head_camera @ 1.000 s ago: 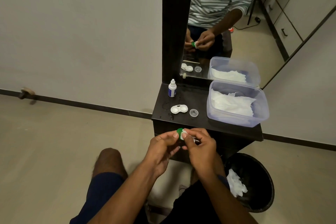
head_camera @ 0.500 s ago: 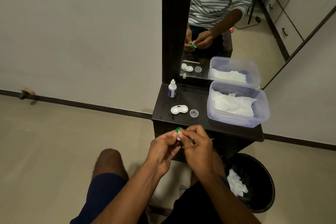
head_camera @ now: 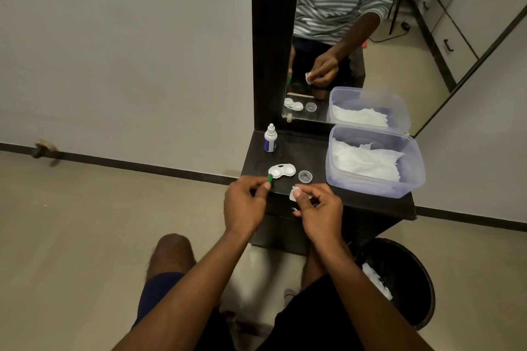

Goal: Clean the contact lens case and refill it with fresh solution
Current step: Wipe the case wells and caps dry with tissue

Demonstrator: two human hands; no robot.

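The white two-well contact lens case (head_camera: pixel 281 171) lies with both wells uncovered on the dark dresser shelf (head_camera: pixel 308 151). My left hand (head_camera: pixel 245 205) pinches a green cap (head_camera: pixel 269 178) on edge, right at the case's near left corner. To the right, my right hand (head_camera: pixel 319 209) holds a small white tissue wad (head_camera: pixel 295 194) between thumb and fingers, just above the shelf's front edge. A clear round cap (head_camera: pixel 305 176) rests to the right of the case. The small white solution bottle (head_camera: pixel 270 139) with a blue label stands upright at the shelf's back left.
A clear plastic tub (head_camera: pixel 410 168) with white tissues fills the shelf's right side. A mirror (head_camera: pixel 370 23) rises behind the shelf. A black waste bin (head_camera: pixel 405 279) with crumpled tissue stands on the floor at lower right. My knees are below the shelf.
My hands have separated. The left one carried the green cap forward to the case. The right one drew the tissue away to the right.
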